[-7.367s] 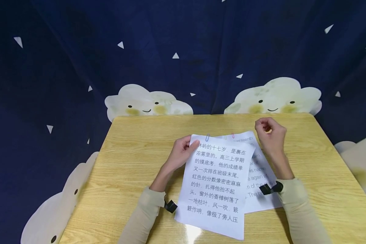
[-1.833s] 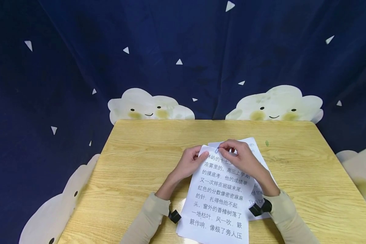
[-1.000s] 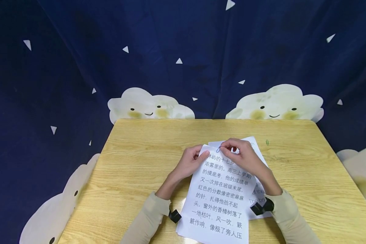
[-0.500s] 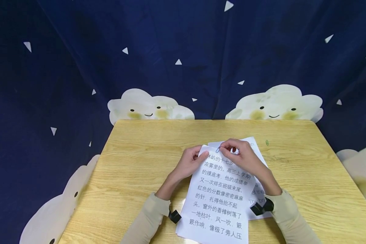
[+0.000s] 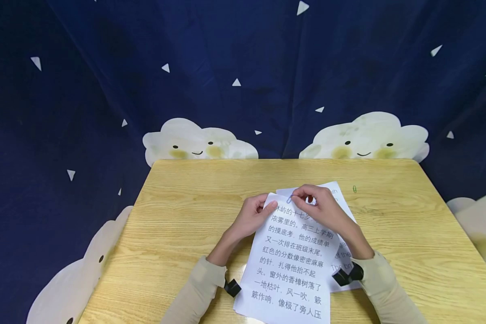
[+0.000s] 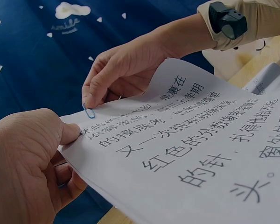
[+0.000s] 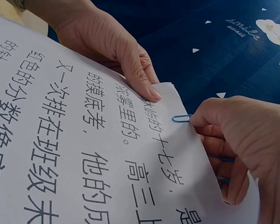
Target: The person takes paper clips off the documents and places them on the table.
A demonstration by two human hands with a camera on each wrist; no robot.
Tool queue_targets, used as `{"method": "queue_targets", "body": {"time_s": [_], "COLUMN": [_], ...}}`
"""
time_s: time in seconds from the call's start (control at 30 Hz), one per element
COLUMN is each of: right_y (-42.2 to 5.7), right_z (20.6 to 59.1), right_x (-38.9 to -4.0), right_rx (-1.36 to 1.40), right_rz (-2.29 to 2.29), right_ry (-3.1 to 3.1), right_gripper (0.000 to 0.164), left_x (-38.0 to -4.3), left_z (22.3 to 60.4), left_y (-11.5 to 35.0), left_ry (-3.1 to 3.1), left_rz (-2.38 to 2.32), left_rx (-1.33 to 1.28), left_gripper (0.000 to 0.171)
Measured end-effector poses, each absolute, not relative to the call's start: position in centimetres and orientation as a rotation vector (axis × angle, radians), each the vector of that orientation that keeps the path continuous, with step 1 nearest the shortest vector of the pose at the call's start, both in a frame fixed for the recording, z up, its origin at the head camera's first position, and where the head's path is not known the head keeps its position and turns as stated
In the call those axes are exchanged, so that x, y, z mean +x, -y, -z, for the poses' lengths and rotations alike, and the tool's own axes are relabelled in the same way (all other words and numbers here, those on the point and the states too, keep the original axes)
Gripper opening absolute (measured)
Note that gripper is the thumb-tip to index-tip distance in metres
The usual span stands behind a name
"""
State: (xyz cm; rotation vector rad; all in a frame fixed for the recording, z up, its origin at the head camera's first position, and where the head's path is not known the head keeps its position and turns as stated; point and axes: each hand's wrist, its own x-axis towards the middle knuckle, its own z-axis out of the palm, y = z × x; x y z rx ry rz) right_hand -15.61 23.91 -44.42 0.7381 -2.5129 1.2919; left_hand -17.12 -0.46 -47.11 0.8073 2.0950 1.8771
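Note:
My left hand (image 5: 254, 216) pinches the upper left corner of a stack of printed sheets (image 5: 287, 270) with Chinese text, thumb on top. At the stack's top edge, my right hand (image 5: 320, 204) pinches the outer end of a blue paper clip (image 7: 181, 118). The clip's rounded inner end still lies over the top sheet in the right wrist view. Small blue bits show between the right hand's curled lower fingers (image 7: 219, 147); what they are I cannot tell. Another sheet (image 5: 333, 186) with English text lies behind, partly hidden by the stack and the right hand.
On the wooden table (image 5: 186, 193), a green paper clip (image 5: 354, 189) lies to the right of the English sheet. A dark blue curtain (image 5: 210, 54) with cloud and triangle prints hangs behind the table. Each wrist wears a small black camera (image 5: 232, 287).
From beside the papers, my right hand has come to the blue clip and pinches it. A green clip now lies on the table. In the last second the hands have hardly moved.

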Motion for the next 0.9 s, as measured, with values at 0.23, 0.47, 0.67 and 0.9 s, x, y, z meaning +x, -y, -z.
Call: {"method": "queue_targets", "body": {"time_s": [0.23, 0.47, 0.67, 0.9], "right_y": [-23.90, -24.01, -24.14, -24.09], "right_z": [44.33, 44.32, 44.39, 44.25], "right_x": [-15.58, -15.68, -15.76, -15.69], "right_rx": [0.736, 0.753, 0.767, 0.761], "right_rz": [-1.276, -1.276, -1.272, -1.274], "right_ry": [2.524, 2.528, 2.527, 2.535], "right_gripper": [0.007, 0.006, 0.004, 0.007], "left_x": [-17.15, -17.15, -17.17, -17.18], "left_z": [47.22, 47.23, 47.18, 47.19], "left_y": [0.43, 0.47, 0.49, 0.53], "left_ry": [-2.087, -2.079, -2.079, -2.093], "left_rz": [-1.877, -1.877, -1.874, -1.869], "left_rx": [0.805, 0.803, 0.811, 0.808], "left_gripper": [0.021, 0.022, 0.023, 0.022]}}
